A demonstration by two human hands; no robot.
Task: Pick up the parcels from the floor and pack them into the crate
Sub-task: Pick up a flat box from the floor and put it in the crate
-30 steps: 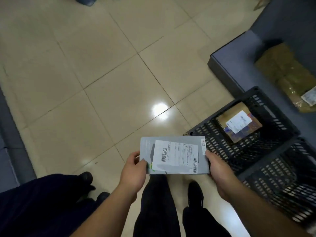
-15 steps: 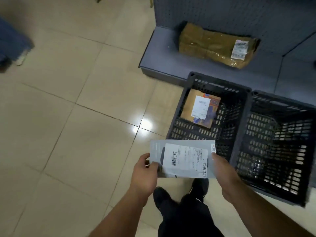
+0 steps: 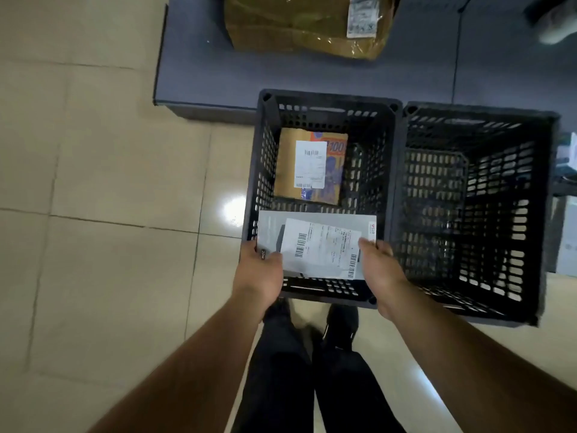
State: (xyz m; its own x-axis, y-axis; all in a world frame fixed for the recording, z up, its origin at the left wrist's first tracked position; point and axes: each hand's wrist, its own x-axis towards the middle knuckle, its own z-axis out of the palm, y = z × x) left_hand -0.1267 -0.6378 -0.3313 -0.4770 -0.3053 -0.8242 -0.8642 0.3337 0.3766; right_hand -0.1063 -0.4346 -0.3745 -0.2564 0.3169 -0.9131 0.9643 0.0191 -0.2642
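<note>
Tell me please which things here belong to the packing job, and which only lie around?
Job: grey parcel, held by left hand and right hand; left crate; brown parcel inside it.
Lying about: right crate; tan wrapped package on dark platform.

floor [image 3: 93,182] – beige tiles | two black crates [image 3: 324,101] [image 3: 474,114] side by side | grey platform [image 3: 193,57] – brown wrapped parcel [image 3: 296,23]

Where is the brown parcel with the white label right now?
In the head view, the brown parcel lies on the bottom of the left crate, towards its far left side, beyond the grey parcel that both hands hold.
</note>
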